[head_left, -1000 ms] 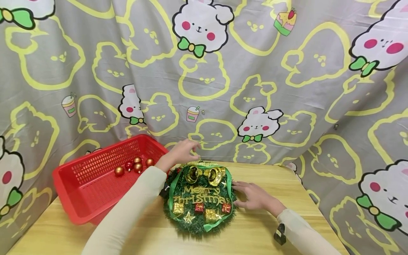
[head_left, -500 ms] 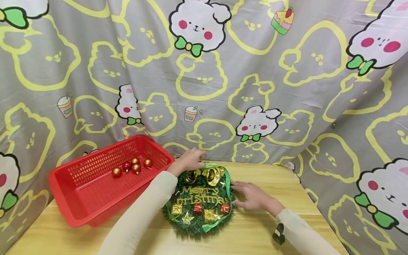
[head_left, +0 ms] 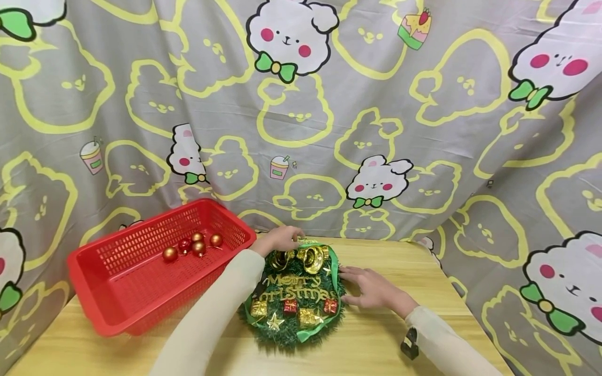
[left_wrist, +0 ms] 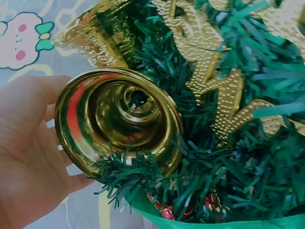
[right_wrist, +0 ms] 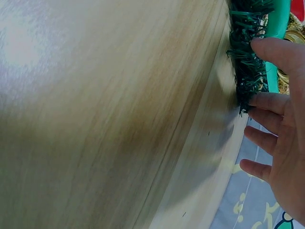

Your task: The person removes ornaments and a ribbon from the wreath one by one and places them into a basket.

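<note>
A round green tinsel wreath (head_left: 296,326) lies on the wooden table, bearing gold "Merry Christmas" lettering (head_left: 296,296), small wrapped gift boxes, gold stars and a green ribbon (head_left: 334,269). Two gold bells (head_left: 312,259) sit near its top. My left hand (head_left: 282,238) is at the wreath's far edge, above the left bell. In the left wrist view its fingers pass behind a gold bell (left_wrist: 119,119), which hides their tips. My right hand (head_left: 371,289) is at the wreath's right edge, fingers loosely spread; in the right wrist view the thumb and a finger meet the tinsel (right_wrist: 250,57).
A red plastic basket (head_left: 105,313) stands on the left, holding several gold and red baubles (head_left: 170,254). Behind the table (head_left: 400,344) hangs a grey curtain (head_left: 235,115) with cartoon prints. A small black device (head_left: 410,343) is at the right wrist.
My left hand has moved right and down onto the wreath's top by the bells. My right hand stays at the right edge. The view has shifted slightly.
</note>
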